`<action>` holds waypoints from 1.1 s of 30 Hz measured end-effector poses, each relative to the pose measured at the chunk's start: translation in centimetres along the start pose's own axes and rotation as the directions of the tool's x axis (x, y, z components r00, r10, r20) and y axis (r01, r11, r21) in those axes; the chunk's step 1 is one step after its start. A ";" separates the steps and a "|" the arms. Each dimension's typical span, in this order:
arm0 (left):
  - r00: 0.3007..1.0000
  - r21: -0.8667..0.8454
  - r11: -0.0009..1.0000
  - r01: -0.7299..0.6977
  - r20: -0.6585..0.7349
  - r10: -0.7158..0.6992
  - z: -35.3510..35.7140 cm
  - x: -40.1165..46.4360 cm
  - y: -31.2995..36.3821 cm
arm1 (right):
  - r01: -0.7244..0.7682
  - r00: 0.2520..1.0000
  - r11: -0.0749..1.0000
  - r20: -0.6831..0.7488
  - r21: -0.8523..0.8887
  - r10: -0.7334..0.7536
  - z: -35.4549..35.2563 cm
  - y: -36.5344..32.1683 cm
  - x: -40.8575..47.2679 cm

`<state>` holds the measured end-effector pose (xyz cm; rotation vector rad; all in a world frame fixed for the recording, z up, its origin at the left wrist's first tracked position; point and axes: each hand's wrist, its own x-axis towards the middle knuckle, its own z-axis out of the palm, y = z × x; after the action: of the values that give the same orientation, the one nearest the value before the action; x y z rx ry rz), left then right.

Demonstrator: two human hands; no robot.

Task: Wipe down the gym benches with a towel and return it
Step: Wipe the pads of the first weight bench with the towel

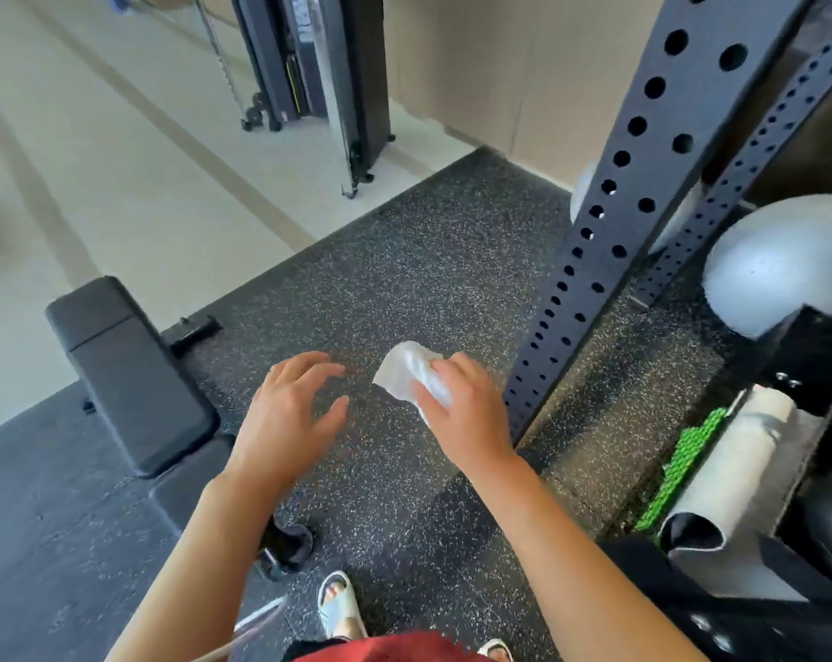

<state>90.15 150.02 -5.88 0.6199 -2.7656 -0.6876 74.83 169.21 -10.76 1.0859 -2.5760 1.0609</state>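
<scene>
Speckled black rubber floor [404, 289] fills the middle, open and bare between bench and rack; its far edge meets pale flooring [118, 160] on a diagonal line. Black padded bench [132, 375] lies at left, its end pad pointing away, near edge just left of the left hand. Perforated black rack post [610, 207] rises at right, its foot just beside the right hand. More gear is packed behind the post: grey balls [782, 265], rolled mat [734, 475], green item [676, 465]. Cable machine [318, 74] stands far back by the wall.

Left hand [290, 413] hovers over the floor, fingers spread and lightly curved, thumb apart, holding nothing, touching nothing. Right hand [466, 413] grips a white towel [409, 370], bunched up, fingers curled round it, cloth poking out past the knuckles toward the left. Towel is in the air above the floor, well apart from the bench, and a gap separates the two hands. Sandalled foot [340, 604] at bottom, on the rubber.
</scene>
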 end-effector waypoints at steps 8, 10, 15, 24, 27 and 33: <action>0.994 -0.043 0.999 0.029 -0.106 -0.034 -4.9 1.1 -10.2 | 0.076 0.995 0.997 0.061 -0.033 -0.074 6.2 -8.5 4.5; 0.991 -0.049 0.999 0.024 -0.128 -0.030 -6.1 1.5 -12.8 | 0.090 0.994 0.995 0.071 -0.032 -0.088 7.8 -10.5 5.8; 0.986 -0.073 0.996 0.050 -0.154 -0.061 -8.8 2.1 -17.9 | 0.119 0.990 0.992 0.076 -0.031 -0.117 11.4 -14.4 8.5; 0.962 -0.153 0.979 0.135 -0.217 -0.167 -11.2 3.2 -22.9 | 0.162 0.974 0.987 0.164 -0.012 -0.158 15.4 -18.4 13.2; 0.944 -0.171 0.971 0.167 -0.255 -0.207 -11.8 4.0 -24.4 | 0.183 0.967 0.983 0.184 -0.008 -0.179 16.7 -19.2 15.5; 0.909 -0.168 0.953 0.251 -0.297 -0.292 -12.6 6.8 -26.9 | 0.250 0.944 0.967 0.209 0.044 -0.254 20.4 -19.3 20.8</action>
<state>97.34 120.41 -7.41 1.0058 -2.3410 -0.7358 75.28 134.46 -7.10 1.5634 -2.4922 0.9515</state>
